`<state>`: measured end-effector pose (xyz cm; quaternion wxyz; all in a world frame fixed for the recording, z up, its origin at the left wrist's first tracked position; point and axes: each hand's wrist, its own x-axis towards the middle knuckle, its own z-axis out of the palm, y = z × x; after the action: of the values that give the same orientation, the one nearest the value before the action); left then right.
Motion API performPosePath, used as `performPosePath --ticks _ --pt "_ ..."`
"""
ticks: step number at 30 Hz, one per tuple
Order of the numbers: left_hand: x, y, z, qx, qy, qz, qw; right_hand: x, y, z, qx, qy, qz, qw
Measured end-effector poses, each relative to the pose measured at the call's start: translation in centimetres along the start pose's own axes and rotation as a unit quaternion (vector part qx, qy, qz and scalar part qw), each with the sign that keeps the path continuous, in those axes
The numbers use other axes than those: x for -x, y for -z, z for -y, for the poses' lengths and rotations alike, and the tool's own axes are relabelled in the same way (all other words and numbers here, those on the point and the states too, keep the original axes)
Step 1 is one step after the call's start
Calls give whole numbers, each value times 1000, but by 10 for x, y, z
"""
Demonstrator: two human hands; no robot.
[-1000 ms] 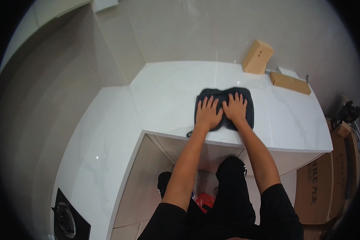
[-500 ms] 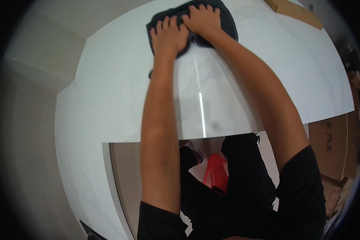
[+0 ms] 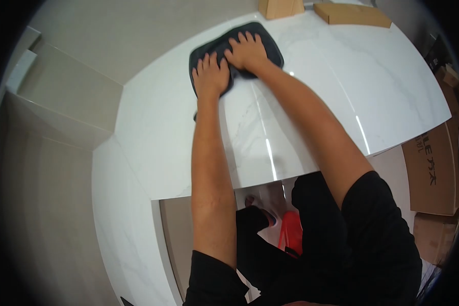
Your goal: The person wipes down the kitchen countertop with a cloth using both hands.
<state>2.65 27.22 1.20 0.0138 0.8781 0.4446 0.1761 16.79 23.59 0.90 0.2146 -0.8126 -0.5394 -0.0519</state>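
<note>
A black seat cushion (image 3: 271, 45) with a notch in its near side lies flat on the white marbled counter. My left hand (image 3: 210, 76) rests palm down on its left half, fingers stretched out and spread. On the right half my right hand (image 3: 247, 51) lies flat in the same way, its thumb close to the left hand's fingers. A small dark loop or tab (image 3: 195, 117) shows beside my left wrist, partly hidden by the arm. Both arms reach forward over the counter.
Brown cardboard pieces (image 3: 352, 15) lie along the counter's back right edge, next to an upright tan box (image 3: 281, 7). Large cartons (image 3: 431, 173) stand right of the white counter (image 3: 153, 153). Below its front edge, a red object (image 3: 290, 232) lies near my legs.
The view has tilted, so the cushion and counter sit lower in the picture and more of the back edge shows. Both hands stay flat on the cushion.
</note>
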Motion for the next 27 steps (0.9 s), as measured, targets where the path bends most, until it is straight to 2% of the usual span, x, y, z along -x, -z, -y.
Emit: performPosePath --ticks 4,11,18,22,27 --pt "43 11 -3 14 -11 -18 1000 38 15 -2 -4 22 6 1000" --pt "146 40 -16 16 -39 -30 999 133 37 2 -1 91 -41 995" --pt "265 73 -36 -18 -37 -39 998 239 79 5 -35 158 59 985" --pt "265 76 -29 8 -25 -16 1000 237 88 11 -16 150 83 985" --pt "218 71 -11 22 2 41 999 204 77 20 -19 132 98 986"
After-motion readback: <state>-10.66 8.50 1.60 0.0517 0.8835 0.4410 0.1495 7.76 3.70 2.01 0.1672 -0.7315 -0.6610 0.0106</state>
